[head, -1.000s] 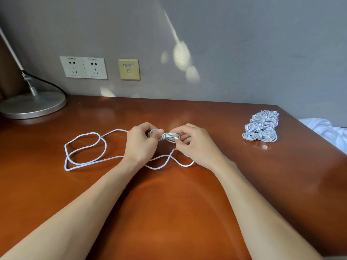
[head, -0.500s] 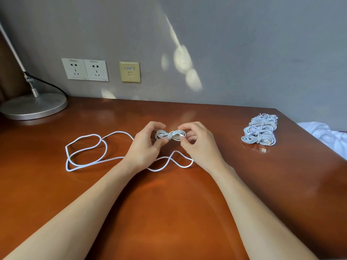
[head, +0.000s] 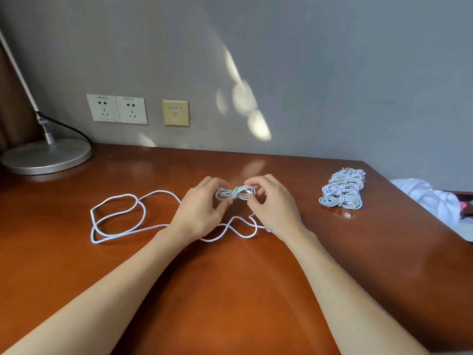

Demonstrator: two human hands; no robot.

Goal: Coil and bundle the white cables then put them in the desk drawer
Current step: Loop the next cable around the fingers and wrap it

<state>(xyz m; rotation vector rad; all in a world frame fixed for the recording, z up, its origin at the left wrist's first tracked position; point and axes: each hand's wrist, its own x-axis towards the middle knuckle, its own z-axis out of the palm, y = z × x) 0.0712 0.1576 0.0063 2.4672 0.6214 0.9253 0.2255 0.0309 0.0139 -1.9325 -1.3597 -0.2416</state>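
A small bow-shaped bundle (head: 235, 193) of white cable is held just above the brown counter (head: 230, 290), gripped at both ends. Its left loop is held by the curled fingers and thumb of the left hand (head: 202, 213), and its right loop is pinched between the thumb and fingertips of the right hand (head: 275, 208). A loose cable (head: 117, 216) is laid on the counter to the left of the bundle and in front of it, in wide loops that are partly hidden under both wrists. Whether it is joined to the bundle cannot be told. Well to the right of the bundle, a pile of tied coils (head: 343, 190) is seen lying near the counter's corner, and further right a white cloth (head: 430, 198) is seen beyond the edge. Far left of the bundle a round lamp base (head: 46, 156) is set on the counter, and behind the bundle two wall sockets (head: 116, 108) are fixed to the grey wall
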